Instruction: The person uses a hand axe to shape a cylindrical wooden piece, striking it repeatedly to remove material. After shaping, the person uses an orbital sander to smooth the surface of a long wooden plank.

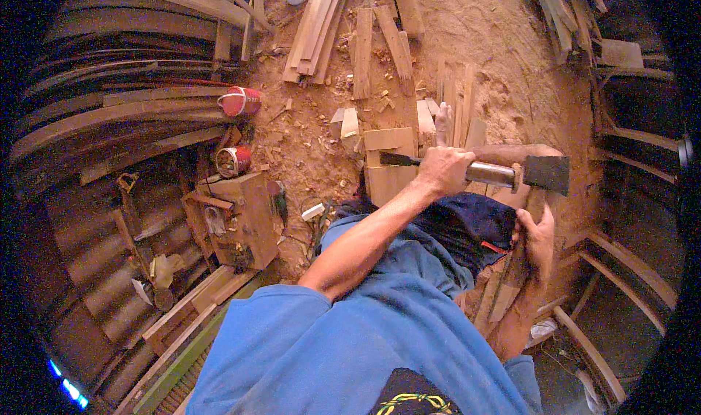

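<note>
My left hand (442, 172) is closed around a hand tool with a wide, flat dark blade (548, 174) at its right end. A shiny metal cylinder (489, 173) sits between my fist and that blade, and a narrower dark piece (399, 159) sticks out on the other side. Lower right, the fingers of my right hand (537, 237) wrap round a long piece of wood (517, 267) slanting beside my leg. The blade is just above that hand, apart from it. Part of the wood is hidden behind the hand and the dark shorts (467, 229).
A light wooden block (391, 139) lies ahead of my lap. Beyond it are boards (319, 24) and scattered chips on the sandy ground. At left stand a wooden box (242, 218) and red buckets (241, 101). Curved timbers (146, 108) stack along the left; more wood (562, 20) leans at right.
</note>
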A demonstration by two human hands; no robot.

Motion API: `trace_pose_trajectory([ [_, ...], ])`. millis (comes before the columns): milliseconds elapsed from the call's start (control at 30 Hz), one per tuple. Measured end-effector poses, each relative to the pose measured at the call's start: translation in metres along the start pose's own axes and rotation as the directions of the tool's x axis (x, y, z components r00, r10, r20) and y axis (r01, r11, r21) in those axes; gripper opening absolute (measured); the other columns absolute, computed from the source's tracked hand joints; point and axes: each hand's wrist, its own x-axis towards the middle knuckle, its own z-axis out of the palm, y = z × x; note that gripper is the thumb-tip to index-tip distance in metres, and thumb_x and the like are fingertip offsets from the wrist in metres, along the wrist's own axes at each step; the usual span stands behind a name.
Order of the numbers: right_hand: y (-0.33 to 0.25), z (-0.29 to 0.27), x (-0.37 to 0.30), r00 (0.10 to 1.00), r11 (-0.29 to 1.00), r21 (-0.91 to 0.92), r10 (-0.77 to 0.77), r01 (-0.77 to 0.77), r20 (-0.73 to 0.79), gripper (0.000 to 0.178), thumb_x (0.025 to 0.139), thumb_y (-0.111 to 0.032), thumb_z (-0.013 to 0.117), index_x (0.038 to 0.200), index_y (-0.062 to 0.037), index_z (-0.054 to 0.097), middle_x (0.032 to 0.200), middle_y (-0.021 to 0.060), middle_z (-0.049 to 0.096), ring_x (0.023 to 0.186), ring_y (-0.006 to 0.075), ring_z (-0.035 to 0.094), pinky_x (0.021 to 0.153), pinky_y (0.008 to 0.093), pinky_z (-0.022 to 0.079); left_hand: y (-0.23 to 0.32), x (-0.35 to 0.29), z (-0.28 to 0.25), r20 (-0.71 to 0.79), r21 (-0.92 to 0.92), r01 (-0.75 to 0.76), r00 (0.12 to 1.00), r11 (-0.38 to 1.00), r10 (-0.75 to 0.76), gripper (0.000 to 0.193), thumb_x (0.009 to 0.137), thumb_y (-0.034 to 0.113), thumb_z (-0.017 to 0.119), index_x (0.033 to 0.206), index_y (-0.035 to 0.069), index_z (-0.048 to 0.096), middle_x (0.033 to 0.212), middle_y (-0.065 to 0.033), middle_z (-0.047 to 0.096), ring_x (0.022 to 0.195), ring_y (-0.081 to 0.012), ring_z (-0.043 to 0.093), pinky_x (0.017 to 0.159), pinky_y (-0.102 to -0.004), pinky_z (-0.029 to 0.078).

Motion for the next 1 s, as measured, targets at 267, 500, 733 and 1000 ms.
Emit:
trace_pose_trajectory([
  [267, 0.008, 0.032, 0.004, 0.985, 0.999, -0.033, 0.004, 0.002, 0.170, 0.079, 0.090, -0.019, 0.073, 0.150, 0.0033, 0.025, 0.069, 0.0035, 0.059, 0.046, 0.0128, 0.054, 0.044, 0.0273, 0.046, -0.022, -0.013, 0.002, 0.165, 0.151, 0.196, 0.961, 0.969, -0.220, 0.033, 0.072, 0.034, 0.075, 0.098, 0.013, 0.072, 0.086, -0.0115, 0.073, 0.080, -0.0334, 0.072, 0.071, -0.0478, 0.058],
  [500, 0.014, -0.007, -0.017, 0.986, 1.000, -0.005, -0.025, 0.025, -0.165, 0.039, 0.091, -0.020, 0.073, 0.115, -0.0016, 0.048, 0.071, 0.0028, 0.057, 0.050, 0.0119, 0.054, 0.045, 0.0269, 0.046, 0.028, 0.012, -0.003, -0.144, -0.161, -0.073, 0.988, 0.984, 0.050, 0.028, 0.070, 0.024, 0.072, 0.094, 0.011, 0.070, 0.084, -0.0135, 0.072, 0.080, -0.0342, 0.072, 0.069, -0.0471, 0.058],
  [733, 0.007, -0.039, -0.031, 0.954, 0.996, 0.089, 0.035, -0.008, -0.297, 0.030, 0.093, -0.019, 0.069, 0.111, -0.0041, 0.050, 0.072, 0.0026, 0.056, 0.050, 0.0116, 0.053, 0.043, 0.0273, 0.046, 0.049, 0.027, 0.003, -0.092, -0.156, -0.070, 0.994, 0.985, 0.056, 0.018, 0.071, 0.015, 0.068, 0.088, 0.008, 0.067, 0.082, -0.0156, 0.070, 0.078, -0.0353, 0.071, 0.068, -0.0485, 0.057],
  [1000, -0.002, -0.044, -0.041, 0.955, 0.978, 0.200, 0.003, 0.059, -0.296, 0.053, 0.092, -0.018, 0.070, 0.133, 0.0020, 0.042, 0.076, 0.0046, 0.058, 0.054, 0.0134, 0.056, 0.047, 0.0277, 0.049, 0.018, 0.020, 0.009, -0.131, -0.094, -0.071, 0.990, 0.993, 0.059, 0.022, 0.072, 0.019, 0.070, 0.091, 0.010, 0.066, 0.085, -0.0130, 0.070, 0.079, -0.0348, 0.071, 0.069, -0.0471, 0.058],
])
